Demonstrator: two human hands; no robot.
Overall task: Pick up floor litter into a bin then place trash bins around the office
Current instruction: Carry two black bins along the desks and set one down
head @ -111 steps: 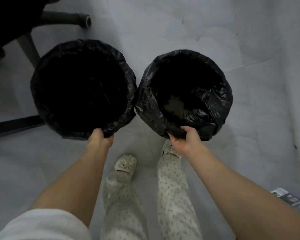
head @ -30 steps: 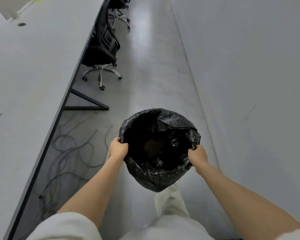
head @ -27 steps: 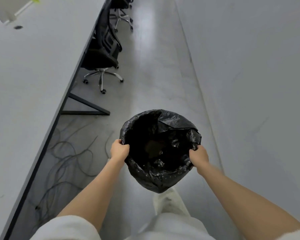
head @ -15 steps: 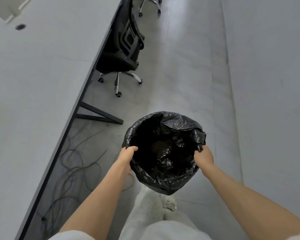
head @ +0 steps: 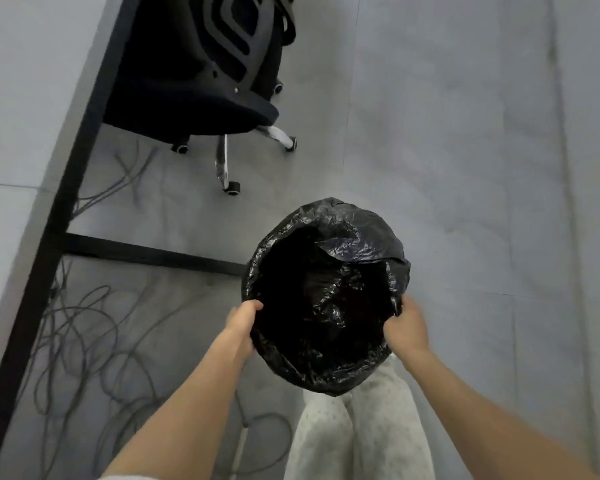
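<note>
Beside the desk, both hands grip the black-lined bin by its rim.

Bin right of desk

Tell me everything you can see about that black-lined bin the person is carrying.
The trash bin is round and lined with a crinkled, glossy black plastic bag that folds over the rim and hides its walls. One fold sags into the far side of the opening. The inside is too dark to show any contents. It is held above the grey floor, tilted mouth toward the camera, in front of the person's legs. The left hand grips the near-left rim; the right hand grips the near-right rim.
</note>
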